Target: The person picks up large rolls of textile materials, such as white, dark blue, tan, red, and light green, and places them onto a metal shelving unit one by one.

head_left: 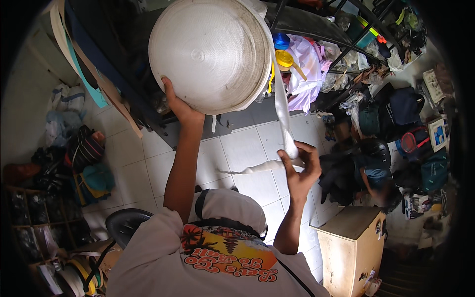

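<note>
A large, flat roll of white webbing strap [213,54] is held up in front of me, its near face smudged with grey. My left hand [184,106] grips its lower left edge, thumb on the face and the other fingers hidden behind. From the roll's right side a length of strap [281,109] hangs down to my right hand [303,173]. There my thumb and fingers pinch the strap, and its loose tail [252,169] trails off to the left above the tiled floor.
Behind the roll, a dark metal rack [316,24] holds yellow webbing [284,58], blue webbing [281,41] and plastic bags. Coloured straps [84,64] hang at left. At right, another person [368,180] sits low among bags, beyond a wooden cabinet [346,237]. A black stool [127,225] stands at lower left.
</note>
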Demonstrator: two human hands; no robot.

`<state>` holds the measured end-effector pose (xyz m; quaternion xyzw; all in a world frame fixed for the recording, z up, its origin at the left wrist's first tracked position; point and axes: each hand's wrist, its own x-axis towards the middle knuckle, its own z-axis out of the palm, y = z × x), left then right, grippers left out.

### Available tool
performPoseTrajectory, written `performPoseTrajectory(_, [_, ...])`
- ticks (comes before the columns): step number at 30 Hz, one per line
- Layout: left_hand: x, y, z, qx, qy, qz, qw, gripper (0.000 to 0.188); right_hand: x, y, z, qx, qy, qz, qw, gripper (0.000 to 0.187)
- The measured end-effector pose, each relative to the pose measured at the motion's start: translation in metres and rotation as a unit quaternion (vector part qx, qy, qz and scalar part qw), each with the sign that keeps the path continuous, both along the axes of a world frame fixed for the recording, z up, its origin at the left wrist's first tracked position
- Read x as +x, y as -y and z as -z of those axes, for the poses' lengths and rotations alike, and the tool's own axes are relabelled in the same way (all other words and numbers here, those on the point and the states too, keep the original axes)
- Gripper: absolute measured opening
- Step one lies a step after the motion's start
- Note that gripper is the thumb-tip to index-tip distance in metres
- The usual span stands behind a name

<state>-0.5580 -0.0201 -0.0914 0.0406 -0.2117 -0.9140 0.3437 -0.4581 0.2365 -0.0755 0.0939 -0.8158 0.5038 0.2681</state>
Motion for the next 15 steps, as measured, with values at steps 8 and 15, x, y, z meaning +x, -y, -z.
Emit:
performPoseTrajectory(8, [-0.004,0.008,0.006,-0.031,0.012,-0.014,0.999,0.067,0.010,-0.016,0.006,0.106,-0.051,0.053,0.992,0.025])
performPoseTrajectory(15, [-0.013,0.007,0.006,-0.025,0.010,-0.003,1.000,0.067,0.028,0.015,0.076,0.128,-0.079,0.026,0.988,0.035])
